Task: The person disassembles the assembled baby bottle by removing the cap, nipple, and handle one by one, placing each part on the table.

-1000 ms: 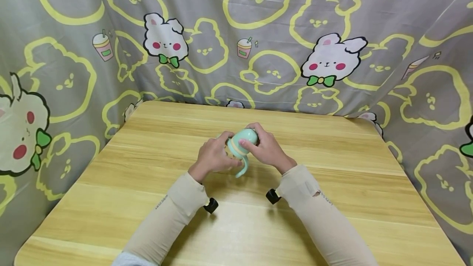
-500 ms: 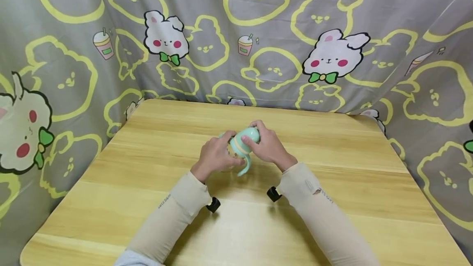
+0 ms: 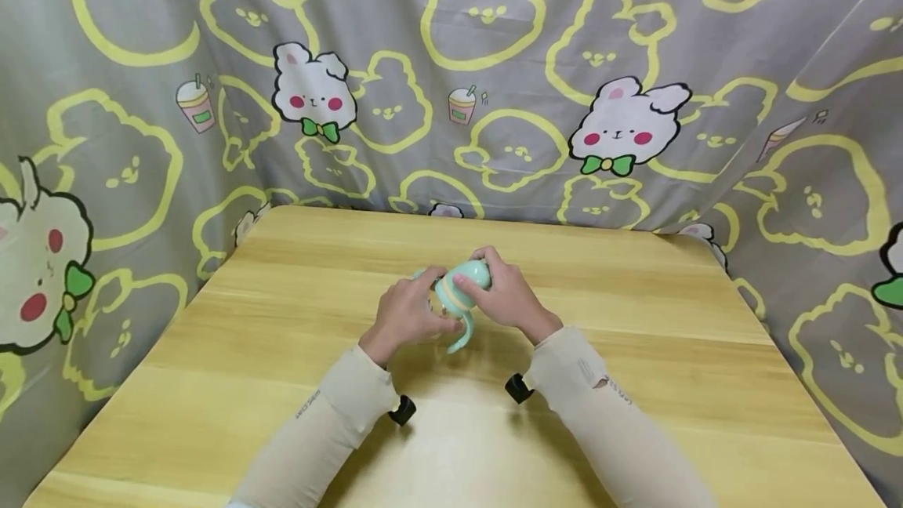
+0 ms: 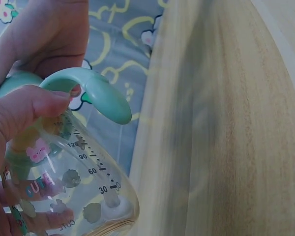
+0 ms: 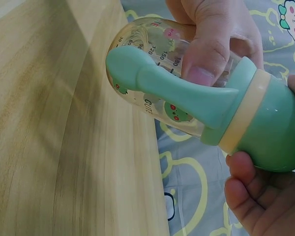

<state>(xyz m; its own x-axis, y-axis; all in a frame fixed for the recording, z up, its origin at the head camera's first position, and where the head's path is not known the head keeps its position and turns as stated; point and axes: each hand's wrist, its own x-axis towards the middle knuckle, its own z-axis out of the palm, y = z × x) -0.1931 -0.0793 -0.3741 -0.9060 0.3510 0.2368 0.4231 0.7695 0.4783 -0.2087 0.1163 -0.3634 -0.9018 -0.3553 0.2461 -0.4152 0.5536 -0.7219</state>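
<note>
A clear baby bottle [image 5: 160, 105] with a mint-green cap [image 5: 280, 128], a cream ring and curved mint handles [image 4: 96, 91] is held tilted above the table. My left hand [image 3: 409, 310] grips its clear body, thumb near the handle and fingers seen through the wall in the left wrist view. My right hand [image 3: 513, 292] holds the rounded cap, thumb on its near side and fingers around its far side. Printed measuring marks and small cartoon figures show on the bottle body. A weighted straw end [image 4: 115, 209] lies inside, near the bottom.
A wood-grain table [image 3: 600, 382] spreads under both hands. Grey curtains [image 3: 395, 6] with yellow outlines and rabbit prints hang along its back and sides. A small black camera [image 3: 402, 411] sits at each wrist, on beige sleeves [image 3: 621, 422].
Both hands keep their hold on the bottle and cap, with only slight shifts. The head view has tilted a little, so the whole scene sits slightly lower.
</note>
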